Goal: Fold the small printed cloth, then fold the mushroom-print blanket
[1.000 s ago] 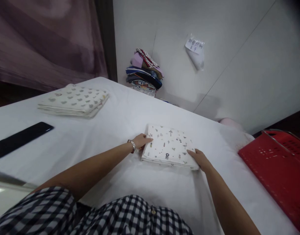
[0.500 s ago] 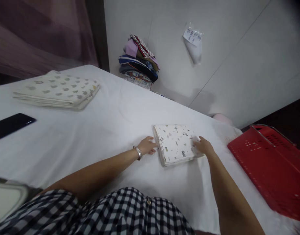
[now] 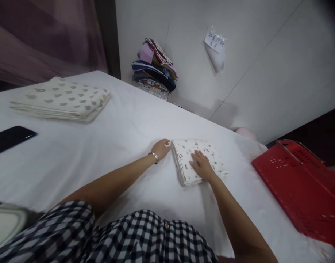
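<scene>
The white table (image 3: 123, 120) spreads beneath both hands, with the red basket (image 3: 299, 190) well to the right of the right hand (image 3: 201, 165). Farther left than the left hand (image 3: 161, 149) lies the larger folded cloth (image 3: 63, 98), its pale fabric dotted with grey shapes. The smaller printed folded cloth (image 3: 188, 149) lies directly under the right hand, whose fingers are spread across its top, and just beside the left hand's fingertips. The left hand's fingers are curled; whether they touch the cloth's near-left edge, I cannot tell. The phone (image 3: 12, 140) is well left of that hand.
</scene>
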A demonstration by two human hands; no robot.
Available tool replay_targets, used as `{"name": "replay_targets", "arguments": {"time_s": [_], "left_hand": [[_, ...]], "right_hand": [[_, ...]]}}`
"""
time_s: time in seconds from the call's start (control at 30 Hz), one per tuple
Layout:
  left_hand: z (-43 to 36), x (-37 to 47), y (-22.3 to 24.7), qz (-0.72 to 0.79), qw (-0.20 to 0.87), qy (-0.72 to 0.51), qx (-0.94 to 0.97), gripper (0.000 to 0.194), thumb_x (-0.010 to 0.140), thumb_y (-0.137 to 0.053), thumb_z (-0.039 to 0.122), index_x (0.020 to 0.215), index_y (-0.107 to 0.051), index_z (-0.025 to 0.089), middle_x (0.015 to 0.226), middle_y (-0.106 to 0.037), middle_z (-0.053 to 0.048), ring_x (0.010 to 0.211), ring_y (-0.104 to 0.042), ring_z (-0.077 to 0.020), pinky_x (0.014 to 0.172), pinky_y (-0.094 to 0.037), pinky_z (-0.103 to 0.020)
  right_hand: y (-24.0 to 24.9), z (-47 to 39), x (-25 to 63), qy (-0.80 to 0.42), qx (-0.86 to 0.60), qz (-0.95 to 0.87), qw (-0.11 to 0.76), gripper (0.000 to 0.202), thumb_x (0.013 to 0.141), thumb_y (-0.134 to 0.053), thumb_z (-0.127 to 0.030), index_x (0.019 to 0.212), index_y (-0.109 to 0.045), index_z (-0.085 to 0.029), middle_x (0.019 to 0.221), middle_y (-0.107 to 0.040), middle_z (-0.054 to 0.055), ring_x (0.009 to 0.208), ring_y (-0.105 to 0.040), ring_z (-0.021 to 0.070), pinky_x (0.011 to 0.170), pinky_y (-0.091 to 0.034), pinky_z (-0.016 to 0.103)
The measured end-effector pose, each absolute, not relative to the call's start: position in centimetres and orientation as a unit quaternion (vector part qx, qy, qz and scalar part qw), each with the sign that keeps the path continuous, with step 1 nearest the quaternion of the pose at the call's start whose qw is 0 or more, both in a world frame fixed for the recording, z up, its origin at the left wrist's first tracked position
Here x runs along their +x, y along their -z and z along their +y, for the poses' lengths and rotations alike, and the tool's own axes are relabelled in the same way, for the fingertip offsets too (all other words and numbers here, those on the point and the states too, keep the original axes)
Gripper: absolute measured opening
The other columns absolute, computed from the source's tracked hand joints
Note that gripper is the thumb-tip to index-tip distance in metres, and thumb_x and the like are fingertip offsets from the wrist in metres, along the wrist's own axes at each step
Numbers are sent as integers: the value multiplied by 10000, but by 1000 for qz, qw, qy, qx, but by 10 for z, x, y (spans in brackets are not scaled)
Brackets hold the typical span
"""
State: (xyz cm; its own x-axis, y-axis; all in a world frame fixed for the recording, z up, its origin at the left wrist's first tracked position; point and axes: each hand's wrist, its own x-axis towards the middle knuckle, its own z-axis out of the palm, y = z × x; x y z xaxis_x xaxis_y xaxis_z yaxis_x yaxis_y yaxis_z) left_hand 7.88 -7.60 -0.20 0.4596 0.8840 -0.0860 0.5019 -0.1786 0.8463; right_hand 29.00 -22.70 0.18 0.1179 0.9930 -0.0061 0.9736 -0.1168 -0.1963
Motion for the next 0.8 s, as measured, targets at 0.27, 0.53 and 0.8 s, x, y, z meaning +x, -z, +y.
{"name": "replay_targets", "arguments": {"time_s": [0.27,0.53,0.8], "left_hand": [[-52,99,8,429,335,-158,824,517,770,-497,298,1282,-453,240,1277,-514,-36,1172,-452,-218,966,-376,-330],[-37,98,18,404,338,-158,835,404,768,-518,311,1168,-569,292,1159,-598,1,1071,-529,-188,907,-419,-286],[-25,94,20,354,377,-153,842,417,712,-583,284,1128,-594,272,1105,-633,29,1027,-559,-158,897,-420,-233]], "right_hand": [[-5,-233,245,-101,-692,-710,81,490,907,-326,-466,1359,-346,-279,1457,-232,18,1355,-147,197,1086,-129,459],[-11,-243,226,-106,-696,-700,116,530,879,-384,-480,1353,-360,-244,1451,-249,51,1348,-172,220,1083,-150,465],[-3,-260,201,-8,-704,-704,95,588,806,-505,-300,1354,-350,-155,1416,-300,142,1296,-270,295,1024,-248,504]]}}
